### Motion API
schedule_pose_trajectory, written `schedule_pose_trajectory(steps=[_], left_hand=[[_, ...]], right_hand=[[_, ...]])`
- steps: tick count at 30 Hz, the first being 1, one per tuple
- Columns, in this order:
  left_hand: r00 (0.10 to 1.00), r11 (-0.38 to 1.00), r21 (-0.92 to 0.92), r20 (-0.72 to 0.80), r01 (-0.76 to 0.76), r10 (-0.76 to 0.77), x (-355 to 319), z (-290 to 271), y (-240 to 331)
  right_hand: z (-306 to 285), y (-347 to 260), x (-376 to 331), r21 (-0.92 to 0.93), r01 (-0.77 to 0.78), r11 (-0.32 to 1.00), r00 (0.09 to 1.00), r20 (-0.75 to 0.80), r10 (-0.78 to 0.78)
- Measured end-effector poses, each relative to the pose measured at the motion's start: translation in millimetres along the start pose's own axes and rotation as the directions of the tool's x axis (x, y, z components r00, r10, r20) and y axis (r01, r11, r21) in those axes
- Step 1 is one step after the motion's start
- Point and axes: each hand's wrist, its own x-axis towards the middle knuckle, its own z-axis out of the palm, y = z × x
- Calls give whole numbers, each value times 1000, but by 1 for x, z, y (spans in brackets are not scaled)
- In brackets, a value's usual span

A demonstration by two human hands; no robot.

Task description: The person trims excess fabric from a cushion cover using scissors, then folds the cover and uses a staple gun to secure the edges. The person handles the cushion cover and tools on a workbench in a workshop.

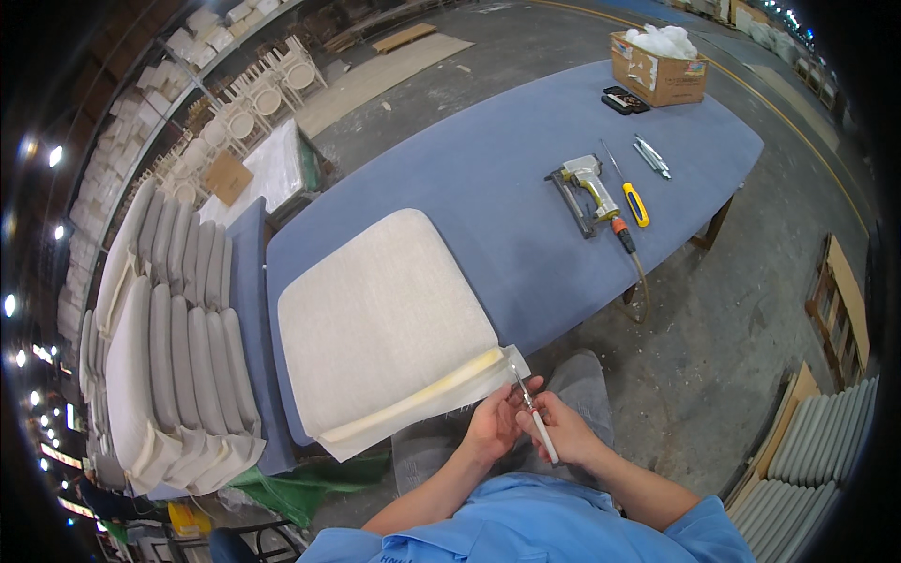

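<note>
A seat cushion (385, 310) in off-white fabric lies on the blue-covered table (526, 131) before me. Along its near edge the cloth hangs loose, and a strip of yellowish foam (469, 366) shows. Just off the cushion's near right corner, my right hand (568, 432) is closed on a slim tool (543, 436) with a white and red handle. Its thin metal end points up toward the loose cloth. Right beside it, my left hand (496, 424) is half cupped, palm up, fingers loosely bent near the tool's shaft; I see nothing held in it.
Farther right on the table lie a staple gun (589, 188) with an air hose, a yellow-handled screwdriver (636, 205), metal rods (652, 157) and a black case (626, 100). A carton of white stuffing (657, 80) stands at the far end. Stacked cushions (178, 357) rise at the left.
</note>
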Motion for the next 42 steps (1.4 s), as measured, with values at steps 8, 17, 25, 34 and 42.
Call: schedule_pose_trajectory(steps=[8,17,25,34,42], left_hand=[[972,984,-177,-227,19,-60,17,9,-5],[986,964,-248,-155,-93,55,21,8,-7],[980,983,-175,-199,-48,12,15,17,-7],[979,994,-79,-193,-79,62,12,18,-8],[979,997,-10,-188,-78,74,13,17,-7]], right_hand=[[9,16,4,-191,5,982,995,-97,-24],[14,20,6,-222,19,975,994,-104,-43],[18,16,8,-197,29,980,989,-137,-57],[17,6,7,-290,91,953,977,-157,-141],[10,3,12,-349,198,916,950,-162,-267]])
